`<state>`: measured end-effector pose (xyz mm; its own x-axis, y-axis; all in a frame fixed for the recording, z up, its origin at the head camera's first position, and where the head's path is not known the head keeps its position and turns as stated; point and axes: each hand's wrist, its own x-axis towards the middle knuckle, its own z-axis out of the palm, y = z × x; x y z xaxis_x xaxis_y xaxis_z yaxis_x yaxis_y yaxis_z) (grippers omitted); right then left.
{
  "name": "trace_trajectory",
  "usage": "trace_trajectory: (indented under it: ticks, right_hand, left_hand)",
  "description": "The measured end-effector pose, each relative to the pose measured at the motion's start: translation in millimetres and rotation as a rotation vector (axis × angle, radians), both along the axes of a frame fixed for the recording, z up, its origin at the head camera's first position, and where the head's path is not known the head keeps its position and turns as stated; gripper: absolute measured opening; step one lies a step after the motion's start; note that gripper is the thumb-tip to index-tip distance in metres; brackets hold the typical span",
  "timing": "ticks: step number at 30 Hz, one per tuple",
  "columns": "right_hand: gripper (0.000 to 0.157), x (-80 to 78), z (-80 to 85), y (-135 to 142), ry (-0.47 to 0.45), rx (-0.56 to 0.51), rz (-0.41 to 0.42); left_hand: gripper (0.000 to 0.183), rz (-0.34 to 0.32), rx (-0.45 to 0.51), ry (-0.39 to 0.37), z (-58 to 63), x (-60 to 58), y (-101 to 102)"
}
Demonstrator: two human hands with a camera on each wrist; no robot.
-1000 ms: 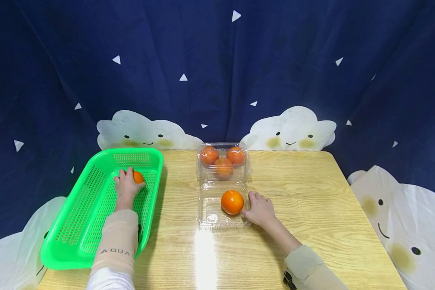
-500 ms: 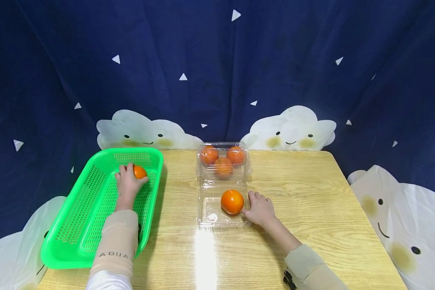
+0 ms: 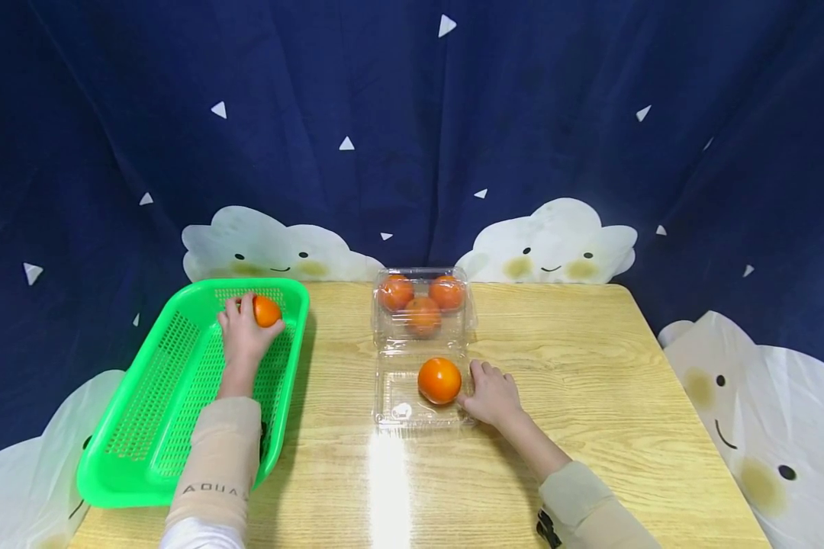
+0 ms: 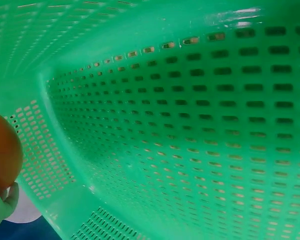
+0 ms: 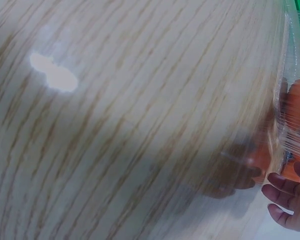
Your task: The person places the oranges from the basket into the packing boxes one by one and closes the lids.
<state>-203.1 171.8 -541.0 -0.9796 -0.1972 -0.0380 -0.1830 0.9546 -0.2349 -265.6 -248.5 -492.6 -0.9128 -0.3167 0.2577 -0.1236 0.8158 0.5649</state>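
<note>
In the head view my left hand [image 3: 243, 335] grips an orange [image 3: 267, 311] inside the far end of the green plastic basket [image 3: 85, 465]. The left wrist view shows that orange [image 4: 4, 150] at its left edge, with a fingertip under it and the basket's slotted wall [image 4: 190, 115] beyond. My right hand [image 3: 496, 396] rests at the right edge of a hinged clear plastic box [image 3: 398, 419], fingers loosely bent. One orange [image 3: 439, 380] sits in the box's near half. In the right wrist view the right fingers [image 5: 285, 192] lie beside the clear wall.
Three oranges [image 3: 423, 316] show through the clear plastic of the box's far half. The wooden table [image 3: 556, 343] extends right of the box and between it and the basket. A dark blue curtain [image 3: 412, 114] with clouds hangs behind the table.
My left hand and its orange have moved slightly away from me and up, toward the basket's far end. The right hand and the box have stayed put.
</note>
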Motion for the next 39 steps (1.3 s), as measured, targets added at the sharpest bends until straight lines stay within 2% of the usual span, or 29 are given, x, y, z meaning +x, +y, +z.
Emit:
trace_trajectory:
  ticks: [5, 14, 20, 29, 39]
  right_hand:
    - [0.054, -0.2, 1.0, 0, -0.004, -0.003, 0.000]
    - [0.053, -0.2, 0.6, 0, 0.002, -0.002, 0.002]
    - [0.053, 0.2, 0.5, 0, 0.004, 0.001, 0.001]
    - [0.052, 0.3, -0.6, 1, 0.018, 0.000, 0.006]
    - [0.054, 0.3, -1.3, 1, 0.023, -0.003, 0.008]
  left_hand:
    - [0.064, -0.015, -0.008, 0.083, 3.1, -1.5, 3]
    - [0.062, -0.090, -0.060, 0.267, 15.7, -2.5, 15]
    - [0.063, -0.121, -0.058, 0.307, 21.9, -3.7, 22]
    - [0.060, -0.258, -0.070, 0.450, 31.6, -4.0, 34]
    - [0.059, -0.405, -0.090, 0.545, 45.5, -5.3, 48]
